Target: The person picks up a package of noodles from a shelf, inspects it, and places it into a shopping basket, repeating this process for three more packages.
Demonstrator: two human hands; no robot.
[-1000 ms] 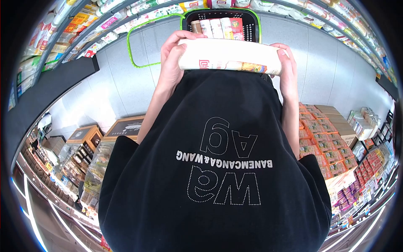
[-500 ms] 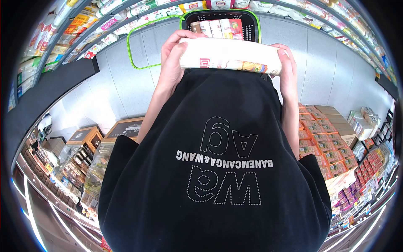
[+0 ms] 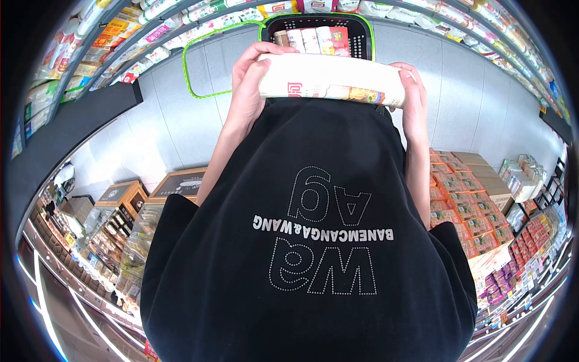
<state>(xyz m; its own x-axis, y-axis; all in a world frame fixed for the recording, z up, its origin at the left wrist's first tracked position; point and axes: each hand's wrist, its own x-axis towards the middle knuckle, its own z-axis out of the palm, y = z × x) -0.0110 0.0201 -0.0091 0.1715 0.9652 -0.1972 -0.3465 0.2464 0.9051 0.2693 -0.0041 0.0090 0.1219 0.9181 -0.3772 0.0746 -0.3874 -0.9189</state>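
Note:
A long white package (image 3: 332, 77) with red print and a food picture along its lower edge is held level in front of my chest. My left hand (image 3: 248, 75) grips its left end, with the thumb on the near face and fingers over the top. Around the right end my right hand (image 3: 411, 90) is closed. Just beyond the package stands a black basket (image 3: 362, 30) with a green rim, its lower part hidden. Inside it are several white rolled packs (image 3: 310, 41) and a red pack (image 3: 340, 40).
The basket's green handle (image 3: 188, 66) lies out to the left above the grey floor (image 3: 157, 108). Shelves of packaged goods (image 3: 117, 30) curve across the top. Stacked orange boxes (image 3: 464, 193) stand at the right, wooden-sided display stands (image 3: 123, 194) at the left.

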